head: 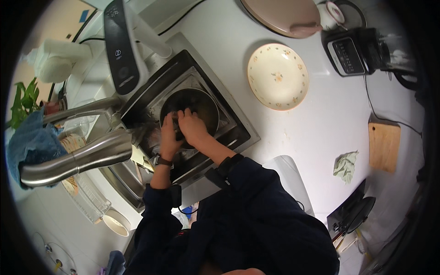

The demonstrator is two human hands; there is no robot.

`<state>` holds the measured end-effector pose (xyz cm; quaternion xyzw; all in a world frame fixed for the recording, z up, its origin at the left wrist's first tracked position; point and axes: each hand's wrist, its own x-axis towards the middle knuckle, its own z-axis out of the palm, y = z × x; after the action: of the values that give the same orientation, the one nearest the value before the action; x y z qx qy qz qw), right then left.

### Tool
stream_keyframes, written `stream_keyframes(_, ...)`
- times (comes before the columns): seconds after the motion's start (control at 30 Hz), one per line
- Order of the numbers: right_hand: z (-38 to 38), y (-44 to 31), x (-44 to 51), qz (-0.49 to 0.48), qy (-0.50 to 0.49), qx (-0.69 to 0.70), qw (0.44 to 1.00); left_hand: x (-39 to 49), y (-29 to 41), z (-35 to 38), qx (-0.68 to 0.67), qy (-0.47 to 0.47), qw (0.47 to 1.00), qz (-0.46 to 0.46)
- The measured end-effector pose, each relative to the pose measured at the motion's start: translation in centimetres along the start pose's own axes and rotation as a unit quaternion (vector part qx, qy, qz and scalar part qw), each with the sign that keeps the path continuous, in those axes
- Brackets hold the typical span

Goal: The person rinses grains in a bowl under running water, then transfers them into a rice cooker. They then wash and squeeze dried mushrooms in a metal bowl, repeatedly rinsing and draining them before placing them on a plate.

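A round dark bowl or pot (213, 103) stands in the stainless steel sink basin (225, 84). Both my hands reach over its near-left part. My left hand (168, 135) has its fingers bent down inside the rim. Close beside it, almost touching, my right hand (192, 127) points its fingers into the same dark inside. What lies under the fingertips is too dark and too covered to make out, so a grip cannot be told. A crumpled clear plastic piece (153, 139) sits in the basin left of the bowl.
A steel faucet (79, 158) with a blue cloth (31, 147) over it juts in from the left. Beyond the basin is a black-fronted dispenser (120, 48). On the white counter rest a flowered plate (277, 89), a green cloth (345, 166) and a wooden board (384, 147).
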<state>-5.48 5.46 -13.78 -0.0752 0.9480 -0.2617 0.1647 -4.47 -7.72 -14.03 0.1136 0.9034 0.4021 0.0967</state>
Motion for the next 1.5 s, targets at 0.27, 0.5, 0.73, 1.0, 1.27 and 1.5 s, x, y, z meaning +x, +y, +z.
stream_keyframes(0.27,-1.8,-3.2,-0.8,-0.006,0.094,-0.018,0.995,-0.4,3.5,-3.4,-0.011,0.002,1.0,-0.027)
stream_keyframes(0.5,-2.7,-4.7,-0.5,-0.006,0.081,0.024,0.996,-0.3,4.0,-4.9,0.003,0.003,1.0,-0.015)
stream_keyframes(0.73,-2.6,-5.4,-0.5,-0.018,0.107,0.03,0.994,-0.7,4.7,-5.4,0.0,0.022,1.0,-0.019)
stream_keyframes(1.0,-2.4,-6.1,-0.6,-0.03,0.077,0.01,0.997,-1.0,5.4,-6.0,0.016,0.035,0.999,-0.021)
stream_keyframes(1.27,-2.0,-6.5,-0.6,-0.019,0.097,0.037,0.994,-1.4,5.2,-5.9,-0.002,0.037,0.999,-0.024)
stream_keyframes(1.5,-2.3,-6.4,-0.8,-0.033,0.094,0.049,0.994,-1.5,5.1,-5.9,-0.006,0.034,0.999,-0.019)
